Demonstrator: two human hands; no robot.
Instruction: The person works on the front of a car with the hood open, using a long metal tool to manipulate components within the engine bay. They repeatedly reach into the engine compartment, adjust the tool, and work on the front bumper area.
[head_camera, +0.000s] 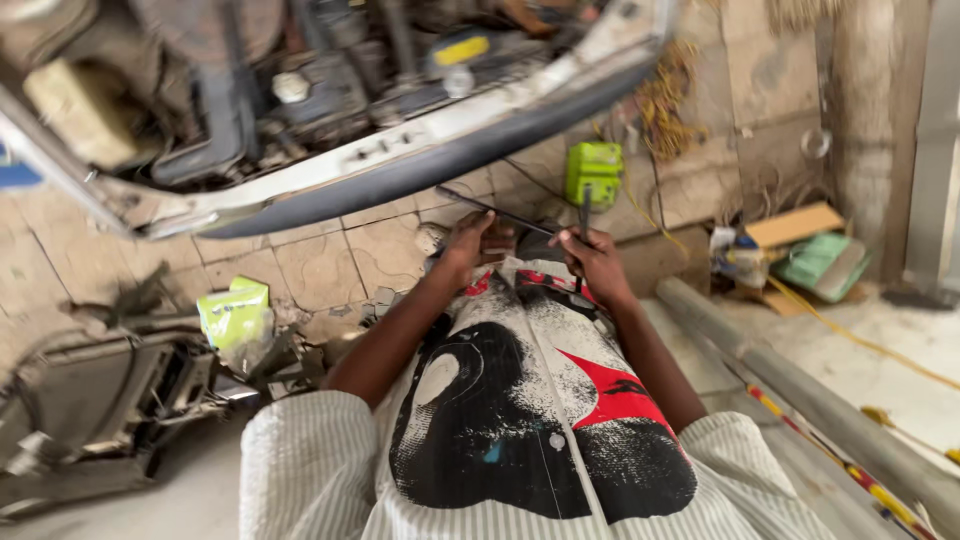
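Observation:
My left hand (472, 243) and my right hand (594, 262) are raised in front of my chest, over my black, white and red printed shirt (530, 400). The left hand grips a thin dark strip (495, 212) that slants from upper left towards the right hand. My right hand is closed around a short dark shaft (583, 216) that points up towards a bright green box (593, 172) on the paved floor. Whether the right hand also touches the strip I cannot tell.
A car's open engine bay (300, 90) with its pale front frame (420, 150) hangs across the top. A green carton (235, 310) and a dismantled grey part (90, 400) lie left. Grey pipes (810, 400), yellow wires (665, 100), cardboard and green cloth (815, 262) lie right.

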